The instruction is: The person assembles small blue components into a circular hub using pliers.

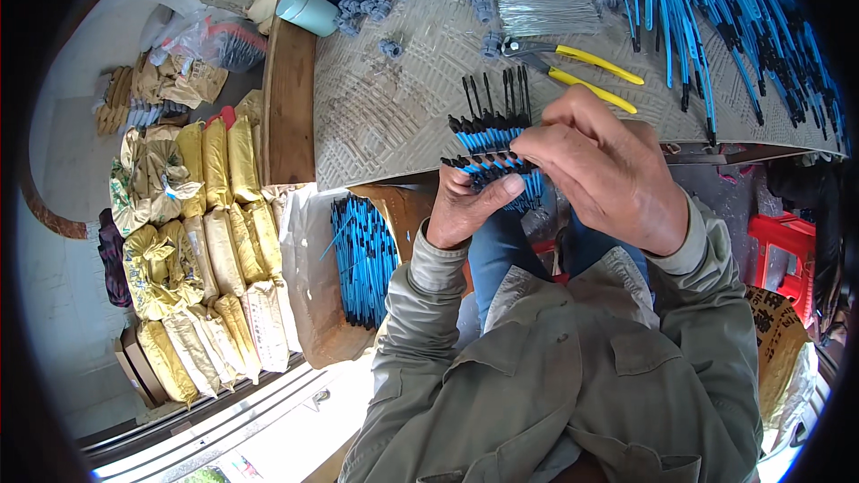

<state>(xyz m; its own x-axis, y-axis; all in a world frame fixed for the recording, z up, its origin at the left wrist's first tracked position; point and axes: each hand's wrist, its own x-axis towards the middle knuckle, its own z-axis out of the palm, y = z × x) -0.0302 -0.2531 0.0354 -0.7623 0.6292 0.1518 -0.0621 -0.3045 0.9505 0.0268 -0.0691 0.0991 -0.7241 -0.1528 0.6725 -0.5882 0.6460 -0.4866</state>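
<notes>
One bundle of blue, black-tipped strips (483, 139) was clamped in the left hand (467, 206), on the near side of the yellow-handled pliers (598, 64), while the right hand (617, 170) curled against it, any pinch hidden.

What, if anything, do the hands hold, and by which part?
The left hand holds a bundle of blue, black-tipped rods near its upper end; whether the right hand grips it is unclear.

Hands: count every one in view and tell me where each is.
2. The left hand grips a bundle of blue sticks with black tips; the right hand is at the bundle's right side. No other hand shows.
</notes>
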